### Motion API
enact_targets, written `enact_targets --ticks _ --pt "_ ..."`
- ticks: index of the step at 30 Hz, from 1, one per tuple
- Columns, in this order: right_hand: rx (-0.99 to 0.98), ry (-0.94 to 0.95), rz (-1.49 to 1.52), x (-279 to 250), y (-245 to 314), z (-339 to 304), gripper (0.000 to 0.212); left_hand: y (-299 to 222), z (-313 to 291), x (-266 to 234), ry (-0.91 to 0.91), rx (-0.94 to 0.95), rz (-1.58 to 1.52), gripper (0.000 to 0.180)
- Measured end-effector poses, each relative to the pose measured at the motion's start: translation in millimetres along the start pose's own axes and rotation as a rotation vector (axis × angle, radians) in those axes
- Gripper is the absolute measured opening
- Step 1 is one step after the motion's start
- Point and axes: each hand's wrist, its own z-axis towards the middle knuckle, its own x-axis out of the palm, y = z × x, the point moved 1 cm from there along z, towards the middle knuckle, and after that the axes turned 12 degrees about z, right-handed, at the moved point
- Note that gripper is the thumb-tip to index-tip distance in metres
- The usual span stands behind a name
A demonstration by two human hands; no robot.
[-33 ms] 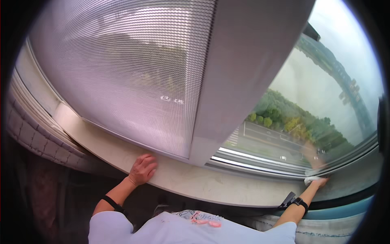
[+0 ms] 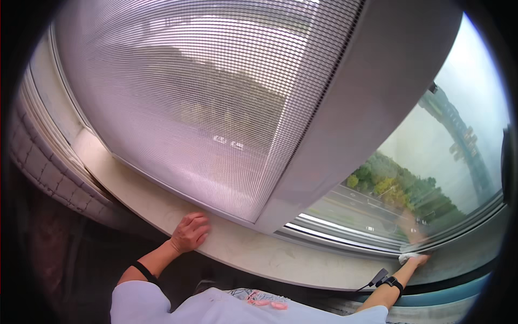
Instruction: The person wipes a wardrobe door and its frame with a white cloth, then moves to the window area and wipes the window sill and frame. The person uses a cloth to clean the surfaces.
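Observation:
My right hand (image 2: 421,261) is closed around a small white cloth (image 2: 408,257) at the lower right corner of the window. The cloth presses at the bottom of the glass (image 2: 372,208), next to the metal window track (image 2: 334,233). A faint reflection of the arm shows in the pane. My left hand (image 2: 190,232) rests on the pale window sill (image 2: 243,247), fingers curled in and nothing visible in them. It lies just below the lower frame of the mesh screen panel (image 2: 216,124).
A wide grey frame post (image 2: 345,102) divides the screen panel from the glass. A dark flat object (image 2: 381,274) with a cord is beside my right wrist. Pale brick-patterned wall (image 2: 43,156) curves along the left. Outside are trees, a road and water.
The view has shifted, so the window and sill sit lower and the frame post further right. Both hands stay at about the same places, the right one still on the cloth.

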Motion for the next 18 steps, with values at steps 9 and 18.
enact_targets --ticks 9,18 --pt "-0.735 -1.009 -1.015 -8 -25 -27 0.056 -2 5 1 -0.007 0.040 -0.044 0.020" --pt "-0.781 -0.668 -0.667 89 -152 -132 0.052 -4 7 -7 0.005 -0.003 -0.260 0.027"
